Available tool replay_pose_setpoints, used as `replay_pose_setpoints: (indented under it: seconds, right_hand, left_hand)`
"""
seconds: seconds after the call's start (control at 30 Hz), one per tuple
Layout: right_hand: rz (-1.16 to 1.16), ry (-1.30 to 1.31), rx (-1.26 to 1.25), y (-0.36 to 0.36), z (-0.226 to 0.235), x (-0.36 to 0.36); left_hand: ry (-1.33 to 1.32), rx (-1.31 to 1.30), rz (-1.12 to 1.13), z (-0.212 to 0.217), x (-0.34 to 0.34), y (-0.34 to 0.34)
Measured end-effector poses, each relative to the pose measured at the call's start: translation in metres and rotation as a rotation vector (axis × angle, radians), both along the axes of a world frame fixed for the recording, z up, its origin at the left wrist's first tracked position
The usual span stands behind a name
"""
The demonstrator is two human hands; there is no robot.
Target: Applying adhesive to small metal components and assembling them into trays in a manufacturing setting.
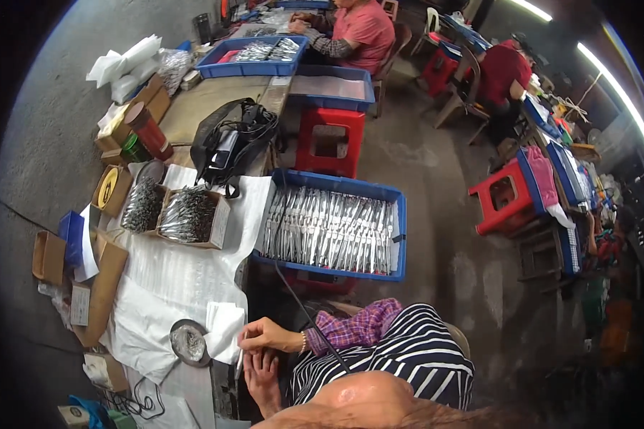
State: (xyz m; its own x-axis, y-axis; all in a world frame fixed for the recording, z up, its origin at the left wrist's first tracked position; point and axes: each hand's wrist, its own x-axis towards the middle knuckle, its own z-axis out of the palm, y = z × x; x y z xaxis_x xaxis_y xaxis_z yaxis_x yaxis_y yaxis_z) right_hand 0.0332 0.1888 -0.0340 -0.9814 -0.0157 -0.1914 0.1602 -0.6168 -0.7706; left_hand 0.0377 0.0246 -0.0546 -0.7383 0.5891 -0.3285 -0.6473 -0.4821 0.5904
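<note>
My right hand (270, 334), in a purple plaid sleeve with a beaded bracelet, pinches a slim pale piece (239, 363) at the table's edge. Just below it my left hand (262, 382) has its fingers bent beside the same piece; what they grip is partly hidden. Left of my hands lie a folded white cloth or paper (225, 330) and a round dark dish (199, 356) with clear plastic and small bits in it. A blue tray (402, 239) beyond my right arm holds rows of slim silver metal tools (329, 229).
Two cardboard boxes of metal pieces (193, 214) stand on the white-covered table (157, 264). A black bag with cables (240, 136) lies farther back. Red stools (329, 136) stand beside the table. Two other people (368, 36) sit working at the back and right.
</note>
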Motion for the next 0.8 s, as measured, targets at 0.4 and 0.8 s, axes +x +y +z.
replay_pose_setpoints:
  seconds: [0.4,0.8]
  right_hand:
    - [-0.241,0.801,0.583,-0.032,0.018,-0.03]
    - [-0.043,0.59,0.482,-0.026,0.031,-0.023]
  left_hand:
    - [0.083,-0.222,-0.157,0.022,0.025,-0.004]
    - [0.139,-0.471,-0.169,0.017,0.0,-0.017]
